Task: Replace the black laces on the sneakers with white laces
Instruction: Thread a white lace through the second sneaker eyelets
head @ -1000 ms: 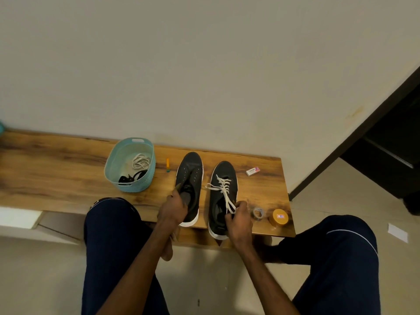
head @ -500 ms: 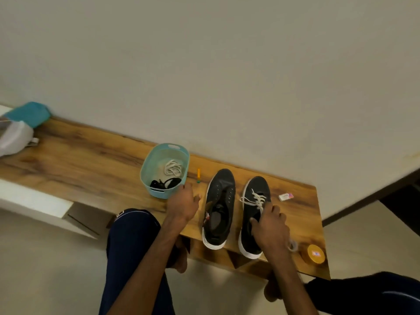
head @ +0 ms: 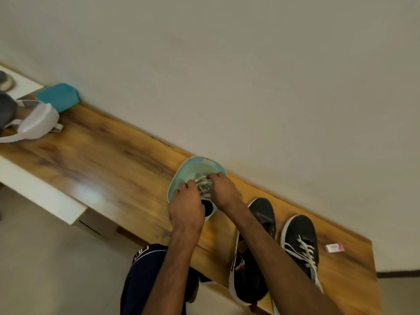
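Both hands are reaching into the teal basket (head: pixel 205 162), which is sitting on the wooden bench (head: pixel 109 169) close to the wall. The left hand (head: pixel 185 206) is coming in from the near side with its fingers curled, and its grip is closing on the near end of a bundled white lace (head: pixel 203 184). The right hand (head: pixel 225 193) is arching over the basket's right rim, its fingertips curling down, and its grip is pinching the far end of the same bundle, so the lace is being held between the two hands just above the basket's floor. A black lace (head: pixel 208 206) is lying in the near corner of the basket, showing in the gap between the two wrists. To the right of the basket, two dark sneakers with white soles are standing side by side on the bench, toes pointing toward the wall. The unlaced sneaker (head: pixel 261 212) is standing nearer the basket, and the right forearm is crossing over its middle and hiding much of it. The laced sneaker (head: pixel 297 233) is standing just beyond it, wearing white lacing (head: pixel 305 250) up its front. A small white packet (head: pixel 334 248) is lying on the bench to the right of that shoe. At the far left end a white headset (head: pixel 36 123) is resting beside a teal pad (head: pixel 58 96). A dark blue trouser leg (head: pixel 143 280) is showing below the bench edge.
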Demonstrator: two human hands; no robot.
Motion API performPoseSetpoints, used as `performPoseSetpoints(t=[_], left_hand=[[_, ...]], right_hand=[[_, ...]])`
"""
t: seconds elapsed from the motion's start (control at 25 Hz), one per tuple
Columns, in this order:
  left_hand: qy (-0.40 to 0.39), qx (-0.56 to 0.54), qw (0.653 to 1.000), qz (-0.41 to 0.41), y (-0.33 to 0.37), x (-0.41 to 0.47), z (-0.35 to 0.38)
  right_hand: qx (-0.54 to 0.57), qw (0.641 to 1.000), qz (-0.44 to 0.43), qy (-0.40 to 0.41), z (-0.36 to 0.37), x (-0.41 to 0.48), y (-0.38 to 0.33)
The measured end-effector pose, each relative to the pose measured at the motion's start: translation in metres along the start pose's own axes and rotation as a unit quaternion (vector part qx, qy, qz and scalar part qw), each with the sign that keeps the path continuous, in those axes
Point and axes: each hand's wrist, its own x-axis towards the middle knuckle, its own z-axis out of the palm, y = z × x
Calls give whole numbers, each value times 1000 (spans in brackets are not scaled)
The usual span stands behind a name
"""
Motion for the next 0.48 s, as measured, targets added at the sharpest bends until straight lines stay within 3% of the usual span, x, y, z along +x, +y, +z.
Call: performPoseSetpoints(t=[0.28,0.48], left_hand=[[-4,-32,999,-7,1,5,3],[-3,-46,999,-1,3,6,7]], right_hand=[[-111,987,-13,-112,49,72,-1],[-133,989,-18,-58,58,77,-14]])
